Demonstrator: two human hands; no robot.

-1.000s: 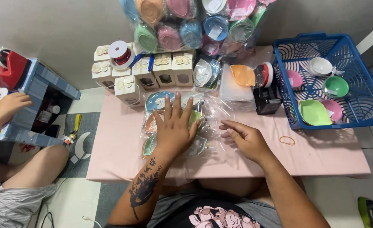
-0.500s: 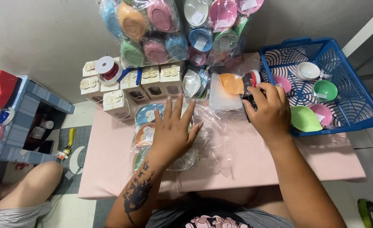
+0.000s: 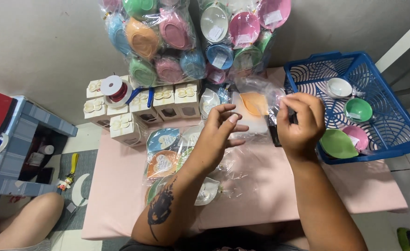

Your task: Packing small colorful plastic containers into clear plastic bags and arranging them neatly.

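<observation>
My left hand (image 3: 221,132) hovers with its fingers spread above a pile of clear bags (image 3: 172,158) holding flat colourful dishes on the pink table (image 3: 270,186). It holds nothing. My right hand (image 3: 300,121) is raised beside it, thumb and fingers pinched on what looks like a small strip of clear tape. Just below that hand a black tape dispenser (image 3: 274,135) stands on the table. Behind both hands lies a clear bag with an orange dish (image 3: 253,104) on a white block.
A blue basket (image 3: 400,135) at right holds white (image 3: 339,87), green (image 3: 358,109) and pink (image 3: 356,137) bowls. Small white boxes (image 3: 140,104) and a red ribbon spool (image 3: 114,89) stand at the back left. Big bags of coloured bowls (image 3: 168,42) lean on the wall. Another person's knee (image 3: 24,218) is lower left.
My right hand reached from the bags to the black dispenser, then lifted away pinched. My left hand rose off the pile of bags. The other person's hand has left the view.
</observation>
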